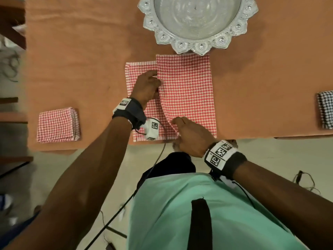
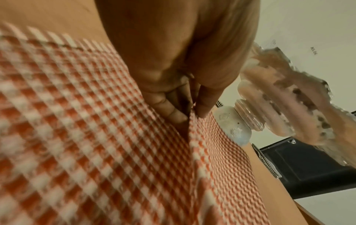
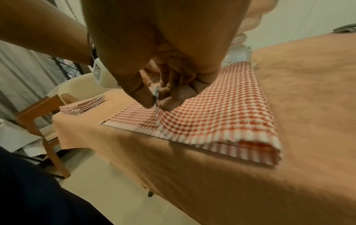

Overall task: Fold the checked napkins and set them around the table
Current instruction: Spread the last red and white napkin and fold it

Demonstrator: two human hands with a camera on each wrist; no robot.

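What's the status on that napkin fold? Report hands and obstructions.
Left hand and right hand both pinch the folded-over edge of the red checked napkin. Fold partway across. Silver tray touches the napkin's far edge; nothing blocks.

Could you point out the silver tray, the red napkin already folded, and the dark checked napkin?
silver tray (image 1: 182, 44): head view, its scalloped near rim.
folded red napkin (image 1: 56, 124): head view, middle of its top.
dark checked napkin (image 1: 326, 109): head view, its visible part.

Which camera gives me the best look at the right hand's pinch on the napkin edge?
The right wrist view: the right hand pinches the lifted edge of the red checked napkin between thumb and fingers. The head view shows only the back of that hand. The left wrist view does not show it.
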